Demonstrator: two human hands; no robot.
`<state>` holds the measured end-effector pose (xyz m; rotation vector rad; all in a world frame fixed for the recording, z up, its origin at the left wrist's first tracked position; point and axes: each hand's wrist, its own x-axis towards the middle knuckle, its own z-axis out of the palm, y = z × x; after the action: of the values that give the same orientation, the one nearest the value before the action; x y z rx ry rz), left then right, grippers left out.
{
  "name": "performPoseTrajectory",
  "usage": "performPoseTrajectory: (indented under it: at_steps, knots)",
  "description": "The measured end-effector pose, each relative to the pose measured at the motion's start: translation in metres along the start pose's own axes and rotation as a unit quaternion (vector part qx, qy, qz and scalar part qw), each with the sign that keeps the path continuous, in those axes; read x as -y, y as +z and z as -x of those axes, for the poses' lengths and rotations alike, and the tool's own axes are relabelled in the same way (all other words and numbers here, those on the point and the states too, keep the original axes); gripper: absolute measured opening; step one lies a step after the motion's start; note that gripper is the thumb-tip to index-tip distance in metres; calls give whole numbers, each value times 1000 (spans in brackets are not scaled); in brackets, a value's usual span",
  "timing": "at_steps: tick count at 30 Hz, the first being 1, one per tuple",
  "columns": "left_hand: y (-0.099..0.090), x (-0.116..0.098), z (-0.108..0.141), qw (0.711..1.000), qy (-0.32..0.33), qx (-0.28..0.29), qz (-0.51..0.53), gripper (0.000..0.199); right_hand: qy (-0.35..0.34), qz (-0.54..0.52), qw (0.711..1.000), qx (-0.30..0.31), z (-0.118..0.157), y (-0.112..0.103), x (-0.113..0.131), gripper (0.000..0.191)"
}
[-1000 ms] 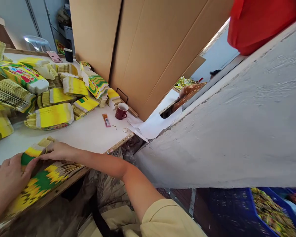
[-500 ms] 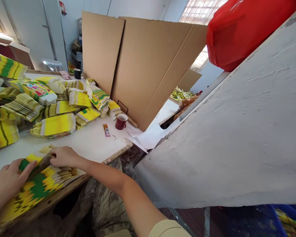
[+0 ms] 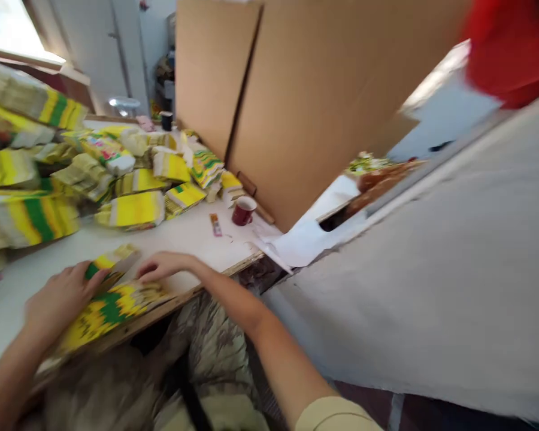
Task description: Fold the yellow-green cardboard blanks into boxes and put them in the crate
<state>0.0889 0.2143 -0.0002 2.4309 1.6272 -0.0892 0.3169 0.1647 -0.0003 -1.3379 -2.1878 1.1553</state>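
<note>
Near the table's front edge lies a fanned row of yellow and green printed paper packets [image 3: 110, 308]. My left hand [image 3: 65, 293] is closed round a small yellow, green and white stack [image 3: 112, 260] that rests partly over the row, its thumb on the near side. My right hand [image 3: 161, 265] bends over the right end of the row, beside the stack, with its fingers pointing down and left. Its fingertips are blurred, and whether they pinch a packet cannot be made out.
Bundles of similar packets [image 3: 137, 209] are heaped across the back left of the table [image 3: 193, 239]. A maroon mug [image 3: 244, 211] and a small sachet [image 3: 215, 224] stand right of them. Cardboard sheets [image 3: 305, 108] rise behind; a grey-white wall [image 3: 431, 269] borders the right.
The view has swung left and blurred, so everything sits further right. My right hand has come off the stack's right end and lowered to the row; my left hand still holds the stack.
</note>
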Motion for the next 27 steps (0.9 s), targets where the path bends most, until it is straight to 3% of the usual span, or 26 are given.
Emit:
performPoseTrajectory:
  at_steps: [1,2,6,9,15,27]
  knots:
    - [-6,-7,7,1000,-10,11,-10,57,17,44,996,-82,1,2,-1,9]
    - [-9,-13,12,1000,-7,21,-13,58,21,46,991,-123,1,5,-3,13]
    - [-4,-20,18,999,-16,-31,-15,51,18,34,973,-230,-8,19,-20,28]
    - [0,-18,21,999,-20,-39,-18,49,1,51,961,-273,-12,30,-25,29]
    - [1,-16,25,998,-14,-52,-25,48,-23,199,937,-286,-14,42,-22,28]
    - [2,-16,23,998,-18,-55,-23,49,-28,259,926,-274,-23,44,-18,22]
